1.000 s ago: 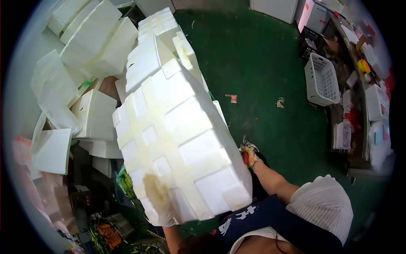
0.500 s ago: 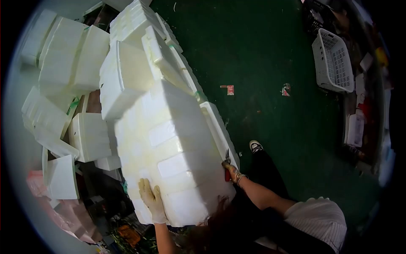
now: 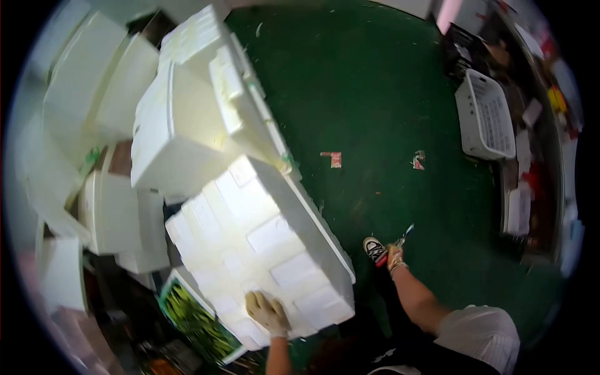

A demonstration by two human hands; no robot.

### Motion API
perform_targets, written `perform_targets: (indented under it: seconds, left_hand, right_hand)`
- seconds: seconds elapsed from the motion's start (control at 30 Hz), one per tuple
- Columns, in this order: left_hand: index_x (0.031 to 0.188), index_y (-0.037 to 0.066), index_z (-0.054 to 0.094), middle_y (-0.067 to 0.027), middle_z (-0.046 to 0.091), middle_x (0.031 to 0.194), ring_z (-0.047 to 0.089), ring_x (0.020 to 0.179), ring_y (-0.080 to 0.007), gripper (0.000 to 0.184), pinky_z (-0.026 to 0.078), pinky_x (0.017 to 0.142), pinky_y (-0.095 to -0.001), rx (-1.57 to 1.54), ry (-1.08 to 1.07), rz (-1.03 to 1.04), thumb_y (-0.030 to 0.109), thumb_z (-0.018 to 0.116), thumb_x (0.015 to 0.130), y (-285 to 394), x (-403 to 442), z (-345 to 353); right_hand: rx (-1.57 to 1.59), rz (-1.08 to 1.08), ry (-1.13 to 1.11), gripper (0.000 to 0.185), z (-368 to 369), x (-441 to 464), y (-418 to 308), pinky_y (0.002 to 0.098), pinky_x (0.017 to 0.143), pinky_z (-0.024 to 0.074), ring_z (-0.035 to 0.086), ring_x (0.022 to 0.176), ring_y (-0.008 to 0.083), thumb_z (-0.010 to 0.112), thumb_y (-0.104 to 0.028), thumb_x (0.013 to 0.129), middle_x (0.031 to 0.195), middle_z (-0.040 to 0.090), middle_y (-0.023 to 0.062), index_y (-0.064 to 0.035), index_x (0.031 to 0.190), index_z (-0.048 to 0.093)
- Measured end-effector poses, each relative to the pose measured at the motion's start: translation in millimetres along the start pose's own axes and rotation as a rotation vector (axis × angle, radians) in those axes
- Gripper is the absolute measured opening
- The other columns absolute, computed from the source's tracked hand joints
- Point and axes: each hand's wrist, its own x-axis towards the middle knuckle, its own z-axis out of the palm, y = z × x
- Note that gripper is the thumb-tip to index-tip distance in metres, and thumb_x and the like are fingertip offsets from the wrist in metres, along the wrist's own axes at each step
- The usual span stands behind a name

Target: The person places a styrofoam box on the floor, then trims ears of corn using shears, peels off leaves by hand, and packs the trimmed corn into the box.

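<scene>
Left fingers [image 3: 254, 304] unclenched on foam box [image 3: 250, 231]; right fingers [image 3: 393, 254] clamp tool [image 3: 408, 233]; container [image 3: 164, 302] holds greens [image 3: 192, 322].

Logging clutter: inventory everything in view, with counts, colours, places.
Near foam box: 1, white, lower centre
Other foam boxes: several, white, left
Vegetables: one heap, green, lower left
Basket: 1, white, right
Crate: 1, black, beyond basket
Floor: 1, green, centre
Larger scraps: 2, reddish, floor
Cluttered bench: 1, greyish, right edge
Hand tool: 1, red-silver, right hand
Shoe: 1, black-white, floor
Left hand: 1, pale-gloved, on near foam box
Right hand: 1, gloved, on tool
</scene>
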Motion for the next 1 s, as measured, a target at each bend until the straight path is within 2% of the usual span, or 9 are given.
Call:
perform_targets:
  seconds: [0.07,0.1,0.2,0.5,0.67,0.77,0.9,0.97,1.0]
  left_hand:
    - [0.124,-0.002,0.044,-0.0272,0.041,0.128,0.037,0.121,-0.0428,0.053,0.028,0.102,-0.0510,0.000,-0.011,-0.043,0.013,0.060,0.076,-18,-4,-9]
    - [0.122,-0.003,0.045,-0.0272,0.042,0.127,0.038,0.120,-0.0424,0.053,0.028,0.101,-0.0516,-0.029,-0.013,-0.018,0.013,0.061,0.075,-27,-4,-18]
    - [0.118,-0.002,0.047,-0.0263,0.044,0.125,0.039,0.118,-0.0424,0.051,0.030,0.099,-0.0516,-0.065,0.016,-0.030,0.016,0.063,0.074,-19,4,-20]
    - [0.120,-0.001,0.051,-0.0220,0.048,0.125,0.044,0.116,-0.0390,0.044,0.035,0.098,-0.0451,-0.413,0.195,-0.403,0.016,0.060,0.080,31,-52,-63]
    - [0.112,0.003,0.056,-0.0176,0.056,0.109,0.055,0.099,-0.0358,0.035,0.046,0.085,-0.0399,-0.706,0.323,-0.803,0.017,0.062,0.080,-25,-220,-82]
    - [0.102,0.004,0.063,-0.0174,0.061,0.101,0.059,0.093,-0.0332,0.033,0.047,0.082,-0.0391,-0.641,-0.116,-1.217,0.026,0.064,0.077,-96,-375,-61]
    - [0.088,0.002,0.069,-0.0158,0.067,0.081,0.065,0.079,-0.0306,0.028,0.050,0.075,-0.0384,-0.762,-0.027,-1.740,0.027,0.065,0.076,-196,-594,-14]
    - [0.078,0.000,0.067,-0.0132,0.062,0.061,0.062,0.052,-0.0225,0.018,0.048,0.050,-0.0338,-0.771,0.181,-1.934,0.018,0.062,0.077,-225,-616,-51]
    - [0.072,0.001,0.064,-0.0118,0.059,0.056,0.058,0.045,-0.0200,0.015,0.043,0.041,-0.0325,-0.682,-0.084,-1.920,0.014,0.060,0.078,-251,-623,-69]
  right_hand:
    - [-0.362,-0.113,-0.326,0.024,-17,12,8,0.0343,0.071,0.0479,0.053,0.071,0.0224,0.035,-0.012,0.093,0.080,0.058,0.0063,-0.0075,0.088,0.058]
    - [0.392,0.234,-0.267,0.013,-22,11,6,0.0344,0.070,0.0476,0.053,0.071,0.0219,0.046,-0.012,0.087,0.081,0.057,0.0074,-0.0064,0.095,0.055]
    - [0.168,0.408,-0.283,0.040,-107,20,-120,0.0328,0.064,0.0470,0.055,0.074,0.0203,0.069,-0.018,0.070,0.082,0.056,0.0111,-0.0047,0.101,0.048]
    - [0.257,-0.278,-0.533,0.036,-186,-63,-308,0.0281,0.063,0.0460,0.051,0.070,0.0127,0.070,-0.002,0.069,0.078,0.050,0.0000,-0.0086,0.094,0.044]
    - [0.179,-0.535,-0.594,0.030,-172,-157,-346,0.0271,0.061,0.0451,0.049,0.067,0.0117,0.068,-0.001,0.070,0.073,0.047,-0.0006,-0.0077,0.090,0.046]
    - [0.030,-0.458,-0.599,0.029,-135,-274,-382,0.0285,0.062,0.0458,0.052,0.067,0.0129,0.070,-0.006,0.071,0.076,0.052,0.0015,-0.0082,0.090,0.049]
    - [-0.135,-0.316,-1.065,0.034,-37,-384,-378,0.0330,0.072,0.0472,0.056,0.076,0.0191,0.074,-0.019,0.073,0.079,0.057,0.0075,-0.0061,0.095,0.053]
    - [-0.488,-0.686,-1.153,0.038,-27,-456,-442,0.0362,0.074,0.0474,0.059,0.079,0.0268,0.071,-0.021,0.073,0.082,0.059,0.0131,-0.0046,0.101,0.053]
    - [-0.529,-0.827,-1.234,0.040,-15,-471,-455,0.0380,0.075,0.0477,0.060,0.083,0.0308,0.070,-0.023,0.074,0.085,0.060,0.0162,-0.0038,0.104,0.052]
